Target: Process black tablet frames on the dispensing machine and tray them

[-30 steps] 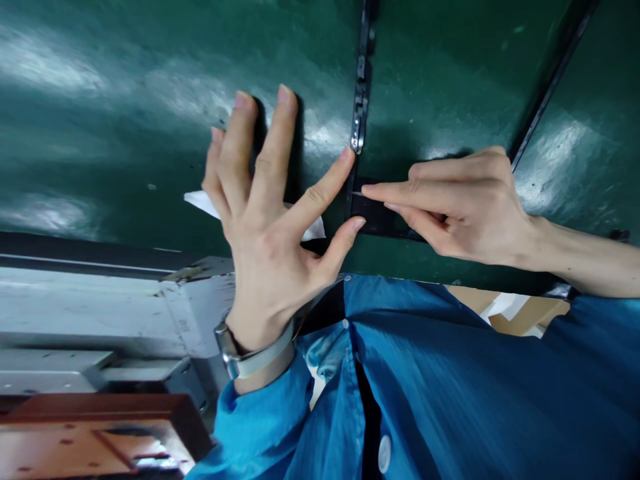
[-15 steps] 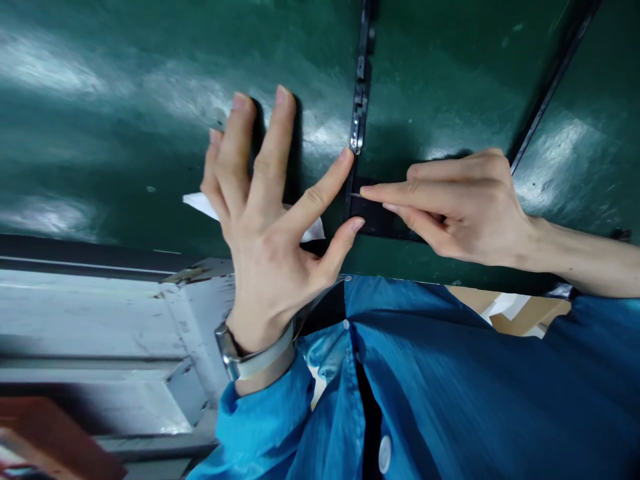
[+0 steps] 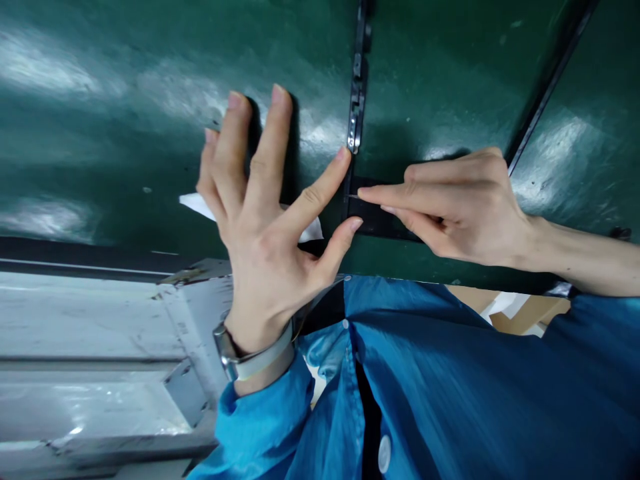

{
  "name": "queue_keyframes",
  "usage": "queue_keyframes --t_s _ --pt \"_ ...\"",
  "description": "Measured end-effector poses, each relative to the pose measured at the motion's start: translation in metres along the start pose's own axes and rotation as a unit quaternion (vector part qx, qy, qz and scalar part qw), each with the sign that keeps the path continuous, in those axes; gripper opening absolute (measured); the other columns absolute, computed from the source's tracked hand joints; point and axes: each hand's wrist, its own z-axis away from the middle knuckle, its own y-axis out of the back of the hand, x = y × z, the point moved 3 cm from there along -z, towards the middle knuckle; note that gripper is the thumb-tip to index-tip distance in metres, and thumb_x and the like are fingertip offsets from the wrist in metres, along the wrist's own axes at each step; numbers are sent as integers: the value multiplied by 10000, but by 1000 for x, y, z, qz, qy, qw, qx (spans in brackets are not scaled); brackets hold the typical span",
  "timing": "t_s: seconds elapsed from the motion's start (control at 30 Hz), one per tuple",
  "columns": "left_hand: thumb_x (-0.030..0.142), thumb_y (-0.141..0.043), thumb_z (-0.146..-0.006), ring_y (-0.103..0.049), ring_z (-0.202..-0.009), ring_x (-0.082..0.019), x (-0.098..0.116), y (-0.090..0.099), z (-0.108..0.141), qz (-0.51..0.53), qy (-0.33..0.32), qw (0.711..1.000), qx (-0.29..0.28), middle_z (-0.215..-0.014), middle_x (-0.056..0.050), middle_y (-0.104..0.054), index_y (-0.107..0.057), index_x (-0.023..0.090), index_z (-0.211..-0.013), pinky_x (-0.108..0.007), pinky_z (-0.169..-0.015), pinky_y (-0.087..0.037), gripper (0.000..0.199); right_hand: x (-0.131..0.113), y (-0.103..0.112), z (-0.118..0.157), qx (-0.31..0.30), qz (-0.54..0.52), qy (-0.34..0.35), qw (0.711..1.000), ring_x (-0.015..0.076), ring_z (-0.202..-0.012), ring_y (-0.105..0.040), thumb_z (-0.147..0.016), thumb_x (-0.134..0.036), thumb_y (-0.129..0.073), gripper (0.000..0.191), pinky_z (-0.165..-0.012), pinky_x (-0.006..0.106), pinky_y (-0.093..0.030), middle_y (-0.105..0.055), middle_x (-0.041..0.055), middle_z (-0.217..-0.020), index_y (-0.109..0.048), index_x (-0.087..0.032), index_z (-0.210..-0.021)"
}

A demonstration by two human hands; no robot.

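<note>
My left hand (image 3: 267,227) lies with its fingers spread on the green surface. Its index fingertip touches a long narrow black strip (image 3: 357,80), just below a small metal piece (image 3: 353,135) with holes on that strip. The left thumb tip is close to the strip's lower end. My right hand (image 3: 460,203) is pinched around a thin pointed metal piece (image 3: 353,196), whose tip meets the strip between my left index finger and thumb. Most of this piece is hidden by the fingers. A flat black plate (image 3: 375,217) lies under the right fingertips.
The green work surface (image 3: 440,87) has a second dark strip (image 3: 553,83) at the right. White paper (image 3: 197,203) lies partly beneath my left hand. A grey metal frame (image 3: 100,320) stands at the lower left, and cardboard (image 3: 543,313) shows below the table edge.
The view has shifted slightly, and the brown-red object at the lower left has nearly left the frame. Both hands keep the same pose at the strip.
</note>
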Motion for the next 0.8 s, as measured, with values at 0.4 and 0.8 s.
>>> queue_keyframes --t_s 0.4,0.8 --pt "530 -725 -1065 -233 -1743 -446 9 0 -1 0 -8 999 33 -1829 161 -334 -486 569 -1671 -796 -1429 -147 652 0 0 0 -24 3 -13 1000 94 -615 -547 -1193 -306 -482 376 -590 307 -300 -646 -34 -761 -827 -287 -1340" --pt "484 -675 -1092 -428 -1661 -376 -1 -12 5 -43 -52 992 103 -1774 65 -481 -635 462 -1567 -709 -1384 -320 476 8 2 -2 37 -84 -90 992 108 -612 -522 -1147 -405 -589 284 -654 278 -428 -623 -44 -722 -805 -247 -1241"
